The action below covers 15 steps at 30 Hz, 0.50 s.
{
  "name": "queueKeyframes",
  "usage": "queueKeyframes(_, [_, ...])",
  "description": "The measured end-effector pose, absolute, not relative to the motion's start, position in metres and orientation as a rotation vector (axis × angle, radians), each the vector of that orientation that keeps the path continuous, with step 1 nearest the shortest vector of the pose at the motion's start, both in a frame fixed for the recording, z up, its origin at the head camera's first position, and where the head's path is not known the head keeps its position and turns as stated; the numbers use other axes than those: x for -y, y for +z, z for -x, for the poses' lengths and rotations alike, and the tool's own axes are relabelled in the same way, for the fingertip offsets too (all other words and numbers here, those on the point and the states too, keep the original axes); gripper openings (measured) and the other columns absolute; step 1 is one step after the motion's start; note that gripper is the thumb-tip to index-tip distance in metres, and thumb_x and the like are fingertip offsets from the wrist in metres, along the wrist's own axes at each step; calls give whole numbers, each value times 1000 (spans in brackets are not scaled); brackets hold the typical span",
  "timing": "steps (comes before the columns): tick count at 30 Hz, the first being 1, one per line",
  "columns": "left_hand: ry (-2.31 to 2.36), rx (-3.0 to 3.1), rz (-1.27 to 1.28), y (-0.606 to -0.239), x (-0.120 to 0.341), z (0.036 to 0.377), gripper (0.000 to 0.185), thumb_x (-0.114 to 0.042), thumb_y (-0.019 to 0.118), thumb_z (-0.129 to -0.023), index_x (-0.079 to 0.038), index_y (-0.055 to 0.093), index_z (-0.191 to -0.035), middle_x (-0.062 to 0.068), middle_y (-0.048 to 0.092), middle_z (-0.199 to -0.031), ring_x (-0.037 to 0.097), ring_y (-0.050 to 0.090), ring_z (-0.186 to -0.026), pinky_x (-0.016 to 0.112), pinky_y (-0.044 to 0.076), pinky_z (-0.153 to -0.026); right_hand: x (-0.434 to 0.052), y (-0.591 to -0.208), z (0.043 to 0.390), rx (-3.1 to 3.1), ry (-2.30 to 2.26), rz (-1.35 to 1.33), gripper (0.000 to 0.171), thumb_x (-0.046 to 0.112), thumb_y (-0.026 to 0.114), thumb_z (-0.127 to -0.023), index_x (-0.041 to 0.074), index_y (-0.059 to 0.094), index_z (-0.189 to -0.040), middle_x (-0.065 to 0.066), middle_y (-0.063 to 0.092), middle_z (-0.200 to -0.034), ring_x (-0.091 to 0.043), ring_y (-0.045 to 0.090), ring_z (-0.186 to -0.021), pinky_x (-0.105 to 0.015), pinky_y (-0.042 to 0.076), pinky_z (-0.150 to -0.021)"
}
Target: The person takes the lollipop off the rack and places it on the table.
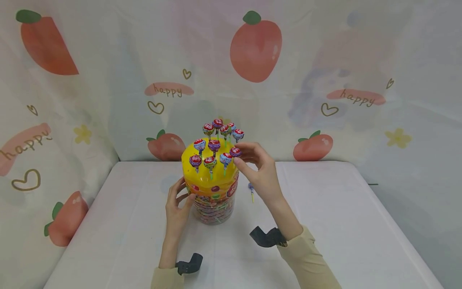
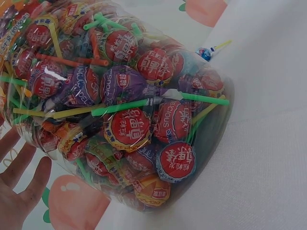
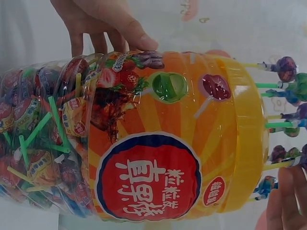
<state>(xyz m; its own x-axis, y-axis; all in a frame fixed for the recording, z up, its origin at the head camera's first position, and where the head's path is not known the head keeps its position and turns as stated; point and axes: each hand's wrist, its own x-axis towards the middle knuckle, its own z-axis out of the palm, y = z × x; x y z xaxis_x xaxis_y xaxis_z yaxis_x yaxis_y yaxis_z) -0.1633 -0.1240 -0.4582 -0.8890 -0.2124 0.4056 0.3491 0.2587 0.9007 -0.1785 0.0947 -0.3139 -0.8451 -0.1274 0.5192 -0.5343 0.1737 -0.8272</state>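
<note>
A tall clear jar (image 1: 213, 208) with a yellow lid (image 1: 202, 180) stands on the table, filled with wrapped lollipops (image 2: 127, 129). Several lollipops (image 1: 210, 162) stand upright in the lid, sticks down. My left hand (image 1: 178, 204) holds the jar's left side, its thumb in front near the label (image 3: 151, 177) and the other fingers reaching round behind. At the lid's right edge, my right hand (image 1: 261, 168) pinches a purple-wrapped lollipop (image 1: 235, 151) between thumb and fingers. That lollipop's stick is mostly hidden by the hand.
One loose blue-wrapped lollipop (image 1: 251, 187) with a yellow stick lies on the table to the right of the jar, close under my right wrist. A white cloth covers the table (image 1: 332, 224). Behind it hangs a fruit-printed curtain (image 1: 213, 48).
</note>
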Motion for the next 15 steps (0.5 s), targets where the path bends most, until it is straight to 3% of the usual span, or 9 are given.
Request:
queueKeyframes(9, [-1676,2040,163,-470,127,167,58,-5,65,-89,-17,45,-142,6,49,-141,3,46,-125,28,50,-101,-95,-314,178,2131,1700,-636,32,7,65,-90,5,60,-121,-12,64,-112,-12,60,-96,-24,49,-92])
queueKeyframes(15, [-1673,2038,167,-470,126,167,57,-5,65,-89,-17,45,-142,5,49,-141,6,46,-126,29,50,-101,-94,-310,177,2122,1706,-639,31,7,64,-90,5,60,-121,-11,65,-111,-14,60,-96,-23,49,-91])
